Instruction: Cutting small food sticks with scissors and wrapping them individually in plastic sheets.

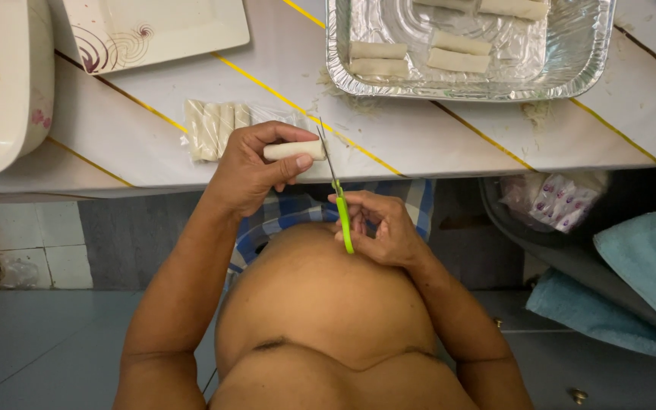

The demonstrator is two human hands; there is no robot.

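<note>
The left hand (248, 171) is gripping a pale roll (295, 150) lying sideways over the bench (419, 137) edge. The right hand (381, 228) is closing on green-handled scissors (337, 193), blades crossing the roll's right end.

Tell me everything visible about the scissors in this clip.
The green-handled scissors with thin metal blades are held in the right hand, fingers through the bright green plastic loops. The blades point up and away from the person, toward the table edge, and look nearly closed. The upper blade section sits at the right end of the pale, cylindrical wrapped roll that the left hand pinches; whether they are cutting it cannot be told. The handle hangs over the person's belly, off the table.
</note>
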